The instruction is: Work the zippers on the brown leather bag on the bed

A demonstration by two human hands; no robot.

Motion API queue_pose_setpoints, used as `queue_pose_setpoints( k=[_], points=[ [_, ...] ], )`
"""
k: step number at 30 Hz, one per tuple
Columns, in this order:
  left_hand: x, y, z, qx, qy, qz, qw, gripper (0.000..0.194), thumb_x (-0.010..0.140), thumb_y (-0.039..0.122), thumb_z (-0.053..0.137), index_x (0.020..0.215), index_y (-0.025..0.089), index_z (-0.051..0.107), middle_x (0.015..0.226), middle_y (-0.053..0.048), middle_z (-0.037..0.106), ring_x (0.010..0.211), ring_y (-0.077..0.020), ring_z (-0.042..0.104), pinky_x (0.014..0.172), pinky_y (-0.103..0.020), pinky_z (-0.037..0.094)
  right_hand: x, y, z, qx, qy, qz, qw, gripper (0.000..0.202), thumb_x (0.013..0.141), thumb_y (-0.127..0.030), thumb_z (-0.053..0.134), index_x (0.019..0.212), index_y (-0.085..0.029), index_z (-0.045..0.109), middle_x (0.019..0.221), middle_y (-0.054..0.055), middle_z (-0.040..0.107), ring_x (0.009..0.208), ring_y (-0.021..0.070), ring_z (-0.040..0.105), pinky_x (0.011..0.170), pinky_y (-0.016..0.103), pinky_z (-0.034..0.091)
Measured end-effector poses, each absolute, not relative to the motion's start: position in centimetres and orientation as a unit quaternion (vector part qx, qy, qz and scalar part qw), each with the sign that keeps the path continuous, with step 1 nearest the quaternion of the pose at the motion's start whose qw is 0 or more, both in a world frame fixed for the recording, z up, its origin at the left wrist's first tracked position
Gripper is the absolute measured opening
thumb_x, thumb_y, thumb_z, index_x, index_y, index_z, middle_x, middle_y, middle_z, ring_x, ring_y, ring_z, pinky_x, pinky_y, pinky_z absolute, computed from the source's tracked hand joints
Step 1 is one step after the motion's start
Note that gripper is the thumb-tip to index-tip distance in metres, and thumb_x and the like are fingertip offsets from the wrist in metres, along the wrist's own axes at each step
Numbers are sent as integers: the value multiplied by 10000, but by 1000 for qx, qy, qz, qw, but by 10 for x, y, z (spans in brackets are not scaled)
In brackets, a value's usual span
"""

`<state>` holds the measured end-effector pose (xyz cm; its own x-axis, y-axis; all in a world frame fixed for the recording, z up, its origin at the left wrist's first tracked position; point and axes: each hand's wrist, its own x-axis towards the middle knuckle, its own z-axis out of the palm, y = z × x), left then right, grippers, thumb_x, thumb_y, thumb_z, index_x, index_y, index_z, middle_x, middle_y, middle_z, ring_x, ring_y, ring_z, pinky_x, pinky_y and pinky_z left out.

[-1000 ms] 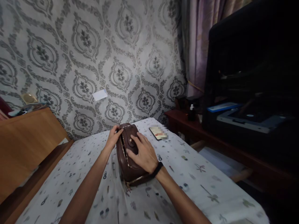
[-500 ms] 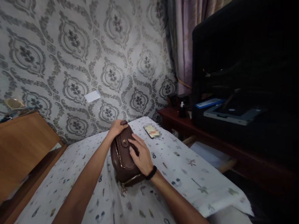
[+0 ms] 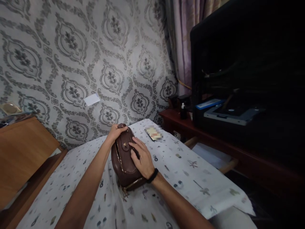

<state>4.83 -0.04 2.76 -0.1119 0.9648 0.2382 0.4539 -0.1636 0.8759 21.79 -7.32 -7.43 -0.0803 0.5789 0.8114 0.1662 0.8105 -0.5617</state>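
A brown leather bag (image 3: pixel 127 167) with gold zips and a small gold clasp lies tilted on the patterned white sheet (image 3: pixel 186 181). At its far end, my left hand (image 3: pixel 114 133) is closed round the top, thumb over the upper edge. My right hand (image 3: pixel 144 160), with a black band at the wrist, rests on the right part of the bag's front, fingers apart and stretched toward the clasp. A zip pull hangs at the bag's near corner. The bag's underside is hidden.
A phone-like flat thing (image 3: pixel 150 133), partly pixelated, lies beyond the bag. To the right stand a dark red table (image 3: pixel 170 118) with a small black bottle (image 3: pixel 183 112) and an open drawer (image 3: pixel 209 155). A wooden headboard-like piece (image 3: pixel 26 149) borders the left.
The view has turned slightly to the right. My hands stay on the bag in nearly the same pose.
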Motion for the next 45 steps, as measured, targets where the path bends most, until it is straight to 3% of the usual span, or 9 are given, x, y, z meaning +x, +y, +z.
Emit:
queue_pose_setpoints(
  k=[5, 11, 15, 20, 30, 37, 45],
  points=[
    [35, -9, 34, 603, 564, 484, 291, 417, 595, 481, 788, 858, 159, 749, 770, -52, 721, 698, -191, 624, 663, -290, 481, 222, -78, -71, -286, -733, 165, 594, 378, 934, -204, 454, 1258, -212, 648, 1428, 113, 577, 1363, 233, 502, 1146, 472, 409],
    [8, -25, 25, 581, 569, 530, 241, 362, 603, 469, 789, 790, 169, 708, 803, -38, 710, 834, -210, 630, 806, -310, 472, 223, -77, -50, -311, -763, 129, 553, 365, 969, -305, 462, 1271, -213, 646, 1365, 120, 622, 1306, 264, 536, 1107, 486, 429],
    [7, -34, 3, 572, 568, 550, 218, 404, 680, 493, 734, 930, 176, 708, 937, -56, 728, 899, -221, 641, 843, -321, 481, 217, -74, -20, -339, -810, 116, 464, 418, 955, -354, 505, 1334, -208, 606, 1504, 132, 494, 1392, 315, 445, 1115, 531, 400],
    [10, -35, -12, 562, 570, 576, 162, 366, 765, 502, 656, 914, 174, 718, 985, -66, 734, 969, -235, 625, 924, -333, 448, 213, -71, -8, -357, -849, 118, 372, 457, 882, -315, 605, 1330, -222, 606, 1489, 116, 517, 1419, 331, 406, 1088, 566, 418],
    [14, -21, -15, 531, 587, 598, 121, 394, 787, 535, 571, 812, 168, 713, 801, -27, 708, 794, -203, 606, 773, -291, 446, 211, -72, -13, -366, -856, 87, 355, 445, 833, -253, 624, 1276, -235, 647, 1456, 110, 556, 1419, 308, 417, 1079, 551, 434],
    [20, -33, -11, 546, 587, 587, 111, 353, 781, 519, 608, 689, 181, 658, 637, 27, 577, 690, -163, 519, 677, -261, 395, 211, -72, -13, -365, -855, 83, 359, 443, 830, -257, 631, 1271, -230, 656, 1436, 114, 576, 1420, 302, 420, 1087, 525, 437],
    [27, -55, -9, 568, 573, 581, 108, 384, 794, 548, 614, 707, 184, 698, 727, 4, 619, 765, -177, 547, 752, -274, 416, 213, -72, -12, -354, -861, 82, 355, 432, 844, -268, 630, 1274, -235, 650, 1434, 115, 577, 1419, 319, 414, 1064, 539, 449]
  ],
)
